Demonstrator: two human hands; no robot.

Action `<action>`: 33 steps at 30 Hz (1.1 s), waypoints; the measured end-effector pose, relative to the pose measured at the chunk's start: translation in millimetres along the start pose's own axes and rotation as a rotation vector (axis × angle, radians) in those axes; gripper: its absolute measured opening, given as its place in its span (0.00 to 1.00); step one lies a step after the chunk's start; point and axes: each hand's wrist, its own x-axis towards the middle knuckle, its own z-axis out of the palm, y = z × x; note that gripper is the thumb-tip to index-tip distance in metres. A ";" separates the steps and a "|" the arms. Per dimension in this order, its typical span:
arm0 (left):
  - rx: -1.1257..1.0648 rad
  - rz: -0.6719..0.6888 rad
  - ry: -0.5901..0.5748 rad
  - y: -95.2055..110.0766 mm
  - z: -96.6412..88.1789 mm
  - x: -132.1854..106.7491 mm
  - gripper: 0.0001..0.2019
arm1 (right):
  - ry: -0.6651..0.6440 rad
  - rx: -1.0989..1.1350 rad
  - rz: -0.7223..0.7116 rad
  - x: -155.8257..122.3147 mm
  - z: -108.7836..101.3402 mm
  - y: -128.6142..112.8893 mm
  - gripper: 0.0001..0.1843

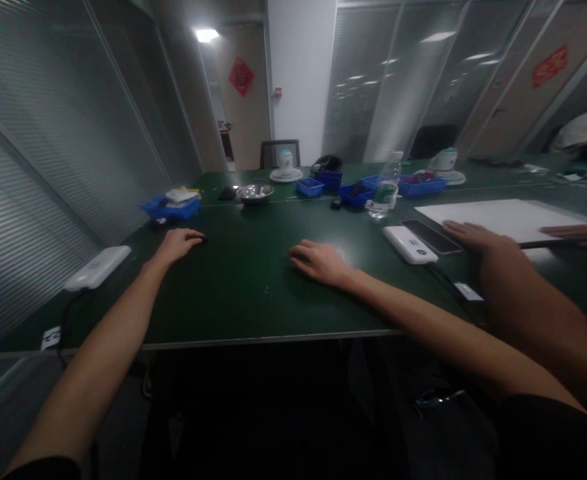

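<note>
Two forearms [116, 327] extend forward over the green surface [243, 293]. Left grip [177, 245]: fingertips pinching a small dark item [204, 239]. Right grip [318, 261]: palm down, fingers loosely curled, thumb apart. Right of this grip, markings on the white device [408, 243] and bottle [386, 190] are illegible.

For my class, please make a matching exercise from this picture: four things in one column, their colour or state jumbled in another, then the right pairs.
Things
1. Left hand
2. Right hand
3. Bowl
4. Bottle

Colours and states
A. Clear, with a green label
B. On the green table, holding nothing visible
C. Silver and round
D. Touching a small dark object

Right pairs: 1-D, 2-B, 3-C, 4-A
</note>
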 end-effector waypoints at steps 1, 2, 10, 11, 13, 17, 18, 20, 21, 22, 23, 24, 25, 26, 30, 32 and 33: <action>-0.009 -0.004 0.017 1.0 0.0 -1.4 0.14 | 0.002 0.000 0.001 -0.1 0.5 0.6 0.18; -0.021 0.000 0.035 3.0 0.4 -3.0 0.13 | 0.004 -0.002 0.000 -0.1 1.1 1.1 0.18; -0.112 -0.038 0.084 29.3 -0.9 -10.9 0.12 | -0.021 0.022 -0.020 0.5 1.5 0.3 0.18; -0.143 -0.041 0.046 35.7 0.0 -11.3 0.13 | -0.022 0.026 -0.026 0.7 1.3 -0.2 0.18; -0.230 0.009 -0.057 54.0 5.1 -13.1 0.14 | -0.020 0.033 -0.045 1.0 1.5 -1.3 0.18; -0.416 0.255 -0.275 110.8 26.0 -24.5 0.16 | -0.018 0.050 -0.079 1.2 3.4 -3.9 0.18; -0.444 0.317 -0.320 126.6 31.4 -29.2 0.15 | -0.019 0.056 -0.089 1.2 4.0 -4.6 0.18; -0.484 0.427 -0.374 154.9 40.4 -39.2 0.14 | -0.022 0.062 -0.112 1.1 4.9 -5.6 0.18; -0.495 0.469 -0.383 166.1 43.7 -44.0 0.13 | -0.023 0.063 -0.123 1.0 5.3 -5.9 0.18; -0.501 0.500 -0.384 174.8 46.4 -48.2 0.12 | -0.024 0.064 -0.131 0.9 5.6 -6.1 0.18; -0.504 0.521 -0.381 180.9 48.4 -51.5 0.12 | -0.024 0.065 -0.136 0.8 5.8 -6.1 0.18; -0.505 0.531 -0.374 184.5 50.0 -53.9 0.12 | -0.027 0.066 -0.138 0.6 6.0 -6.1 0.18; -0.505 0.536 -0.367 186.0 51.2 -55.3 0.12 | -0.030 0.068 -0.138 0.5 6.2 -6.0 0.18; -0.507 0.537 -0.363 186.2 52.1 -56.0 0.12 | -0.033 0.072 -0.138 0.3 6.2 -6.0 0.18; -0.521 0.531 -0.350 183.2 53.6 -55.2 0.11 | -0.026 0.085 -0.143 -0.6 5.6 -7.0 0.18; -0.530 0.531 -0.352 184.3 53.7 -55.6 0.11 | -0.028 0.081 -0.149 -0.7 4.9 -8.1 0.18; -0.536 0.535 -0.356 185.7 53.8 -56.3 0.11 | -0.033 0.078 -0.151 -0.6 4.5 -8.7 0.18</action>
